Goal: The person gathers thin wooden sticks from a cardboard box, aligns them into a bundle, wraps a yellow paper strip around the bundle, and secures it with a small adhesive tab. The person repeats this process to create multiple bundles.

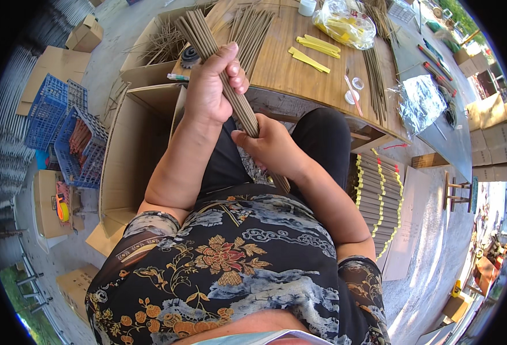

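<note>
My left hand (214, 86) is wrapped round the upper part of a bundle of thin brown incense sticks (200, 37), thumb on top. Lower down, my right hand (275, 148) grips the same bundle, its thumb pointing left across the sticks. The bundle slants over my lap, its upper end toward the table and its lower end by my belly. Loose incense sticks (247, 31) lie spread on the wooden table (282, 75) just beyond my hands. Yellow paper strips (316, 52) rest in two groups to their right.
An open cardboard box (132, 149) stands against my left side, with blue plastic baskets (81, 146) beyond. Banded bundles (378, 195) with yellow strips lie low on my right. A plastic bag (345, 26), a small round lid (357, 83) and more sticks (375, 80) are on the table.
</note>
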Motion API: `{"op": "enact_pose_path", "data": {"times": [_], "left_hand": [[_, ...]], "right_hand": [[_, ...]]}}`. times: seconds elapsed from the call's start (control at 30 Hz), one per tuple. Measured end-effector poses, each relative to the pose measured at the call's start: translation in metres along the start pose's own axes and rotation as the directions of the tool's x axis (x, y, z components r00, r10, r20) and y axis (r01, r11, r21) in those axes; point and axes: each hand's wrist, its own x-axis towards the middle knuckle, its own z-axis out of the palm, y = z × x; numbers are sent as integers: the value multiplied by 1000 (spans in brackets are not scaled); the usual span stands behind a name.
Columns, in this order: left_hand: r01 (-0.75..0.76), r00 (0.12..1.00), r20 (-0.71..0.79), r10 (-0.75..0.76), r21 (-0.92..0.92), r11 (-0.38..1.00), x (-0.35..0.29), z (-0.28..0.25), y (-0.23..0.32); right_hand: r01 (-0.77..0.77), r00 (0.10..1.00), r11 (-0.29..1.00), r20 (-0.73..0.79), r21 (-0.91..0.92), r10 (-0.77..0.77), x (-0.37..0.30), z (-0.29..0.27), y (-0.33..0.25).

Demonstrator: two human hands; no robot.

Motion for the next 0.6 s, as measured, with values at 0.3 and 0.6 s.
{"op": "enact_pose_path", "data": {"times": [0.3,0.6], "left_hand": [[43,955,297,10,-170,984,2,-12,5],[-14,998,-63,14,10,1000,-11,3,-12]], "right_hand": [[-167,965,953,238,255,105,-6,-6,-13],[43,967,891,-205,-453,-151,2,5,1]]}}
